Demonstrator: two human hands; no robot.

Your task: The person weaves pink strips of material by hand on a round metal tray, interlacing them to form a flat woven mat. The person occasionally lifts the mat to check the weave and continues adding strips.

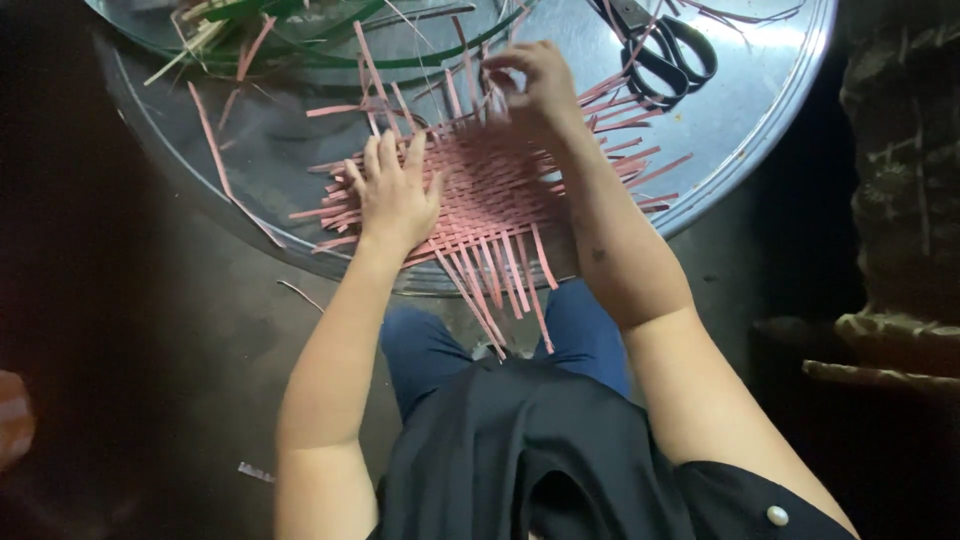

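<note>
1. Currently the left hand [392,195] lies flat, fingers spread, pressing on the pink woven mat [480,195] at its 9 o'clock side; it grasps nothing.
2. The right hand [535,85] is pinched on a pink strip [470,75] at the mat's 12 o'clock edge.
3. The mat lies on the round metal tray [760,90], toward the tray's 6 o'clock rim; loose strip ends overhang that rim above the person's lap.
4. Risk: if the flat hand lifts, the loose weave probably shifts and crossings open.
5. Risk: a hard pull on the pinched strip may slide it out or tear it.
6. Risk: the scissors [665,55] lie at 2 o'clock, near the right hand; a sweep could strike them.
7. Open room: bare tray at 3 o'clock. The green strips [300,45] crowd 11 o'clock.
</note>
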